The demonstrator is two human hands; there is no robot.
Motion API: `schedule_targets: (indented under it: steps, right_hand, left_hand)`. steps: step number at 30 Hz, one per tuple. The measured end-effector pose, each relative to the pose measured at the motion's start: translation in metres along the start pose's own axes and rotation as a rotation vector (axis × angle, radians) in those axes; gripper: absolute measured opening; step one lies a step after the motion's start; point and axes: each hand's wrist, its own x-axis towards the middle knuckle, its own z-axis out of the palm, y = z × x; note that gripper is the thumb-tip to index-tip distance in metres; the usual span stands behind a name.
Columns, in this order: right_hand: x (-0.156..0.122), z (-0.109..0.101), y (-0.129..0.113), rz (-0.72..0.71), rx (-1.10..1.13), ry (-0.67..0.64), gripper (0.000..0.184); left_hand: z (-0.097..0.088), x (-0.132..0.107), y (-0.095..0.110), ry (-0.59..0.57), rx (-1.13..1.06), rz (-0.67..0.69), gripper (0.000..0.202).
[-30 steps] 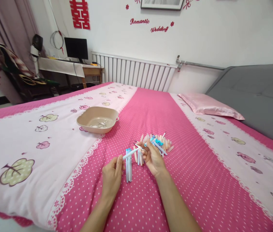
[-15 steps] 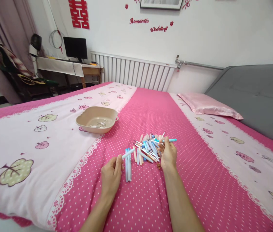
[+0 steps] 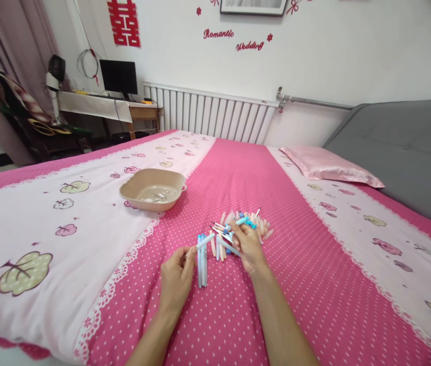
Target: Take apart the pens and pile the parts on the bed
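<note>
white pen (image 3: pixel 205 242) pinched by left hand (image 3: pixel 177 277) fingers; right hand (image 3: pixel 248 246) seemingly pinches blue pen (image 3: pixel 243 220), pile (image 3: pixel 262 226) part-hidden

Red script stickers are spelling out Romantic (image 3: pixel 218 34) and Wedding (image 3: pixel 251 46) on the white wall (image 3: pixel 333 51). Further left on that wall, a red double-happiness character (image 3: pixel 123 23), 囍, is showing.

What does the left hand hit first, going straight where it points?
Probably the row of blue pens past the left hand, then the pen pile. The beige bowl sits left of that line; depth is unclear.
</note>
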Motion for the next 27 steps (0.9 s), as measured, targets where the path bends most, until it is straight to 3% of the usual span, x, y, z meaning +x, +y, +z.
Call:
schedule_targets:
  steps: [4,13,18,22,25,27]
  right_hand:
    - [-0.008,0.012,0.006,0.072,-0.057,-0.179,0.038]
    - [-0.012,0.020,0.015,0.124,-0.078,-0.174,0.038]
    - [-0.017,0.022,0.014,0.080,-0.146,-0.326,0.031]
    - [-0.022,0.024,0.014,0.132,-0.184,-0.402,0.030]
    - [-0.021,0.021,0.014,0.184,-0.188,-0.389,0.033]
    - [-0.015,0.014,0.013,0.152,-0.250,-0.295,0.030]
  left_hand:
    - [0.001,0.001,-0.003,-0.020,-0.015,0.015,0.033]
    - [0.004,0.000,-0.004,-0.117,-0.013,0.005,0.034]
    - [0.006,-0.002,-0.005,-0.159,0.116,0.085,0.035]
    - [0.007,-0.003,-0.005,-0.180,0.203,0.138,0.035]
    - [0.007,-0.004,-0.004,-0.187,0.230,0.175,0.036]
    - [0.006,-0.005,-0.003,-0.162,0.245,0.185,0.038]
